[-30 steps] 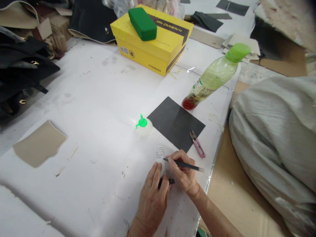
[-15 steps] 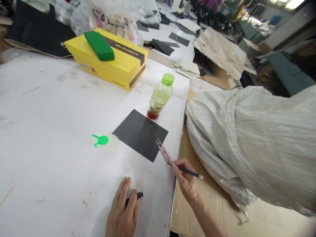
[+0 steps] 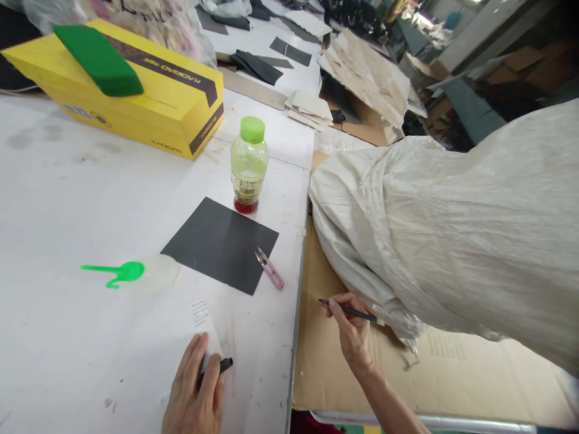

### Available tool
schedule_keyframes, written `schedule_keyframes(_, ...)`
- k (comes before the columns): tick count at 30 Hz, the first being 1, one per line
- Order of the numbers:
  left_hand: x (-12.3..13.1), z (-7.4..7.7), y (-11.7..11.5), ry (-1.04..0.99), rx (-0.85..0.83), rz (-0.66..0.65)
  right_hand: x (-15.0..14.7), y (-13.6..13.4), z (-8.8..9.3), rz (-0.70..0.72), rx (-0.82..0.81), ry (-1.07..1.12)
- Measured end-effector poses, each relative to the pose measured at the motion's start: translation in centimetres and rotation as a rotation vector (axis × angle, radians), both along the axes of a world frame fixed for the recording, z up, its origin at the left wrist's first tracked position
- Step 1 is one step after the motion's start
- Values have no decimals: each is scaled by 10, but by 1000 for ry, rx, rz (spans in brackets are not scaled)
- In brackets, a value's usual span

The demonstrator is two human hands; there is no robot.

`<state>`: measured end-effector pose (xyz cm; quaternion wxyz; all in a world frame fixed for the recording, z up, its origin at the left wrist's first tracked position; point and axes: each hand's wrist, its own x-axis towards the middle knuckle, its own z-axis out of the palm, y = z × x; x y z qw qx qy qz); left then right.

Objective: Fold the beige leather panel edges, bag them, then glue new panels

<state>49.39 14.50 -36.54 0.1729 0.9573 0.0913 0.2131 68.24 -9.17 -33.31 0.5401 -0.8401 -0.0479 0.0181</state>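
Note:
My right hand (image 3: 350, 328) pinches a thin dark pen (image 3: 348, 310) over the brown cardboard (image 3: 335, 367) beside the table, close to a big white sack (image 3: 452, 241). My left hand (image 3: 194, 392) lies on the white table (image 3: 90, 199) at the bottom. Its fingers hold a black pen cap (image 3: 217, 369) and press on a small white label with writing (image 3: 202, 322). Pink thread snips (image 3: 270, 269) lie at the corner of a black square sheet (image 3: 221, 244).
A green-capped bottle (image 3: 248, 163) stands behind the black sheet. A clear glue bottle with a green nozzle (image 3: 131, 272) lies to the left. A yellow shoe box (image 3: 136, 90) carries a green case (image 3: 97, 58). Dark pieces and papers (image 3: 312, 108) lie farther back.
My right hand carried the pen from the label off the table edge to the cardboard on the right. The view swung right. My left hand stayed on the label with the cap.

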Motion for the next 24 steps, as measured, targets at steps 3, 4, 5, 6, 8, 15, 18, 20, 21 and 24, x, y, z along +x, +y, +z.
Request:
schedule_keyframes(3, 1, -1, 0, -12, 3, -3, -7, -12, -5, 43, -84, 2)
schedule_keyframes(4, 1, -1, 0, -12, 3, -6, -9, -14, -8, 59, -108, -7)
schedule_keyframes(5, 1, -1, 0, -11, 2, -6, -10, -15, -10, 74, -130, -19)
schedule_keyframes(6, 1, -1, 0, -8, 1, -7, -11, -15, -12, 88, -150, -33)
schedule_keyframes(8, 1, -2, 0, -2, -3, -3, -11, -15, -16, 105, -182, -60)
schedule_keyframes(15, 0, -3, 0, 9, -20, 2, -10, -17, -19, 132, -222, -107)
schedule_keyframes(18, 1, -1, -1, 18, -25, 4, -9, -19, -19, 131, -227, -109)
schedule_keyframes(20, 1, 0, -2, 20, -27, 11, -7, -19, -20, 111, -231, -111)
schedule_keyframes(21, 1, 1, -2, 18, -29, 16, -7, -19, -20, 101, -233, -111)
schedule_keyframes(24, 1, 1, -3, 22, -41, 26, -7, -19, -19, 87, -236, -104)
